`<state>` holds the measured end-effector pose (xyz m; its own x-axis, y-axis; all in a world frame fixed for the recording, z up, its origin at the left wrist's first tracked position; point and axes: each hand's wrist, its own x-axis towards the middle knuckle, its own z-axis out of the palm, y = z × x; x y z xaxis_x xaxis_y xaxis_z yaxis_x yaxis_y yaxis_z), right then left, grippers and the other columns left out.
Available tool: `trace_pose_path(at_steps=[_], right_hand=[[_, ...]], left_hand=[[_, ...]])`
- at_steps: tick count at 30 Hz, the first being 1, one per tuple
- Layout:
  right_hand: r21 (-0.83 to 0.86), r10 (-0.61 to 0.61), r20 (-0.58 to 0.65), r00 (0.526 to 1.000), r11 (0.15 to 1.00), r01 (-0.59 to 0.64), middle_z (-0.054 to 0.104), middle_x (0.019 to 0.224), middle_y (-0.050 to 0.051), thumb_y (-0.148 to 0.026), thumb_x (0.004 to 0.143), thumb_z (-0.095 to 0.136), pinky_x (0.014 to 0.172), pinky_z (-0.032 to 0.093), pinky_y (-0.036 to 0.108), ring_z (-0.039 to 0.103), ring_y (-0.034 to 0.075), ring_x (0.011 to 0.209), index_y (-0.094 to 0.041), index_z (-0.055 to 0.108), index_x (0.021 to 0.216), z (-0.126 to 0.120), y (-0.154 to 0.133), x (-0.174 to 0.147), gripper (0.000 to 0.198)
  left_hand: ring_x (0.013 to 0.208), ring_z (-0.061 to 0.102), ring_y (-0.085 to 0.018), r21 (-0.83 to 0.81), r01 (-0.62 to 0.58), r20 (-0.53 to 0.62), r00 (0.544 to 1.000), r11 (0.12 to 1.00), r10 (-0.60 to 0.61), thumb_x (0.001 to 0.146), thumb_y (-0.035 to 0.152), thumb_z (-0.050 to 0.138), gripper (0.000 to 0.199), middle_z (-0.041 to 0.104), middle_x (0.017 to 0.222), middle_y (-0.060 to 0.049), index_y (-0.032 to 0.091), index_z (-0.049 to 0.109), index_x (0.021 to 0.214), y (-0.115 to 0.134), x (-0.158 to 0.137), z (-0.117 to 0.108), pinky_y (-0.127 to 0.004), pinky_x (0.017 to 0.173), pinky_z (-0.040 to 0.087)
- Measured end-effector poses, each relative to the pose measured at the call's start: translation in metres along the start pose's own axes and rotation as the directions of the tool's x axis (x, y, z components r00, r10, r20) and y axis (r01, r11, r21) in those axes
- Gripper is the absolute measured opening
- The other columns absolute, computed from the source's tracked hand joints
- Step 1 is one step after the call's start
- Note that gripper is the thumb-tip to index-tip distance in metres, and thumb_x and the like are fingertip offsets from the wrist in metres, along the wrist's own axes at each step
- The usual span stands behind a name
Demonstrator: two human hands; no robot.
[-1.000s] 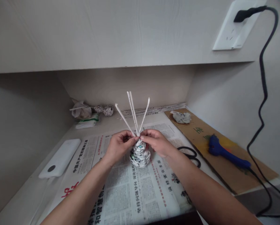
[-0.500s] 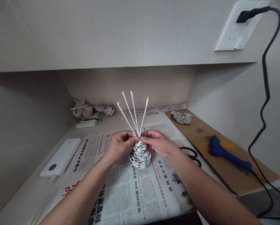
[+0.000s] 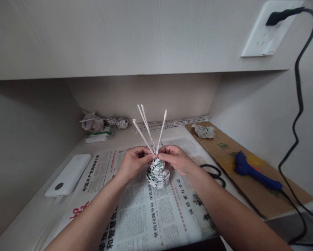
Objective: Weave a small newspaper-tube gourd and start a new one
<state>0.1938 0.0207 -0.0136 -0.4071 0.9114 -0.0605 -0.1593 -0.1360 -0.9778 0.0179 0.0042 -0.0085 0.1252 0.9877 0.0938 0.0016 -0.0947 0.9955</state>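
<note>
A small gourd-shaped weaving of rolled newspaper [image 3: 158,176] stands upright over the newspaper sheets [image 3: 135,209], its wide end down. Several white paper sticks [image 3: 146,122] fan upward out of its narrow top. My left hand [image 3: 136,160] pinches the neck from the left, thumb and forefinger closed at the base of the sticks. From the right, my right hand [image 3: 176,157] pinches the same spot, its fingertips almost meeting the left ones. The fingertips partly cover the top of the weaving.
Black-handled scissors [image 3: 214,172] lie right of my right hand. A blue glue gun [image 3: 255,172] and a crumpled wad [image 3: 204,131] rest on cardboard [image 3: 271,202]. At left is a white power bank [image 3: 68,176]; behind are paper rods [image 3: 172,122], another woven gourd [image 3: 118,122] and plastic bags [image 3: 92,123].
The weaving has shifted slightly right and the sticks have turned, so two of them now stand close together. Both hands keep their pinch at the neck.
</note>
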Motion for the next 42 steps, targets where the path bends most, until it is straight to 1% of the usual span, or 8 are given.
trace_pose_path(at_steps=[5,11,17,21,26,31,36,42], right_hand=[[-0.055,0.008,-0.041,0.999,0.998,-0.01,0.059,0.057,-0.003,-0.027,0.066,0.073,0.039,0.036,0.019,0.048,0.007,0.042,-0.017,0.061,0.072,0.002,0.0,0.0,0.017],[-0.059,-0.079,-0.008,0.997,0.995,0.078,0.056,0.061,-0.004,-0.033,0.067,0.074,0.042,0.04,0.02,0.048,0.007,0.046,-0.017,0.06,0.073,0.003,0.0,-0.001,0.022],[-0.051,-0.121,0.022,0.992,0.991,0.122,0.054,0.069,-0.003,-0.04,0.073,0.072,0.046,0.046,0.022,0.051,0.009,0.054,-0.018,0.059,0.078,0.005,0.001,-0.003,0.026],[-0.149,-0.201,-0.043,0.979,0.97,0.192,0.051,0.064,-0.004,-0.045,0.077,0.067,0.043,0.044,0.021,0.047,0.009,0.051,-0.021,0.055,0.077,0.009,0.005,-0.003,0.027],[-0.188,-0.235,-0.15,0.96,0.96,0.206,0.055,0.066,-0.004,-0.045,0.081,0.062,0.041,0.04,0.019,0.046,0.009,0.049,-0.023,0.055,0.082,0.012,0.013,0.0,0.023],[-0.225,-0.292,-0.178,0.94,0.942,0.25,0.055,0.067,-0.004,-0.043,0.083,0.061,0.043,0.039,0.019,0.045,0.009,0.05,-0.023,0.054,0.081,0.012,0.018,0.001,0.021],[-0.198,-0.221,-0.121,0.968,0.961,0.195,0.053,0.065,-0.004,-0.044,0.08,0.064,0.042,0.044,0.021,0.048,0.009,0.049,-0.021,0.056,0.079,0.013,0.013,0.0,0.024],[-0.045,-0.072,-0.095,0.993,0.997,0.068,0.054,0.063,-0.004,-0.039,0.069,0.074,0.042,0.046,0.022,0.05,0.009,0.048,-0.018,0.055,0.073,0.011,0.006,0.0,0.028]], left_hand=[[0.057,0.056,-0.011,-0.021,-0.017,0.02,1.0,1.0,0.018,0.059,0.028,0.083,0.025,0.063,0.061,0.001,0.013,0.066,0.07,-0.005,0.001,0.0,-0.023,0.058,0.044],[0.069,0.06,-0.015,-0.014,-0.075,0.088,0.993,0.997,0.076,0.07,0.03,0.076,0.022,0.067,0.073,-0.003,0.014,0.065,0.08,-0.005,0.001,0.0,-0.026,0.066,0.047],[0.074,0.061,-0.017,0.11,-0.173,0.048,0.984,0.979,0.169,0.076,0.031,0.071,0.019,0.067,0.076,-0.004,0.014,0.064,0.082,-0.004,-0.002,0.002,-0.028,0.07,0.048],[0.07,0.06,-0.016,0.14,-0.206,0.049,0.978,0.968,0.202,0.078,0.03,0.068,0.016,0.065,0.073,-0.003,0.015,0.064,0.08,-0.004,-0.003,0.003,-0.026,0.068,0.047],[0.068,0.057,-0.014,0.111,-0.216,0.06,0.976,0.97,0.21,0.078,0.027,0.068,0.015,0.062,0.068,-0.001,0.015,0.06,0.072,0.0,-0.002,0.002,-0.025,0.066,0.045],[0.07,0.06,-0.015,0.187,-0.194,0.017,0.981,0.963,0.194,0.075,0.026,0.071,0.017,0.066,0.072,-0.003,0.015,0.059,0.07,0.005,-0.005,0.003,-0.026,0.066,0.046],[0.064,0.06,-0.015,0.219,-0.138,-0.094,0.982,0.966,0.161,0.071,0.023,0.072,0.017,0.066,0.067,-0.002,0.015,0.058,0.065,0.008,-0.008,0.006,-0.025,0.061,0.047],[0.06,0.059,-0.013,0.174,-0.124,-0.118,0.982,0.977,0.145,0.07,0.022,0.072,0.016,0.067,0.064,-0.002,0.015,0.059,0.065,0.008,-0.008,0.006,-0.024,0.059,0.046]])
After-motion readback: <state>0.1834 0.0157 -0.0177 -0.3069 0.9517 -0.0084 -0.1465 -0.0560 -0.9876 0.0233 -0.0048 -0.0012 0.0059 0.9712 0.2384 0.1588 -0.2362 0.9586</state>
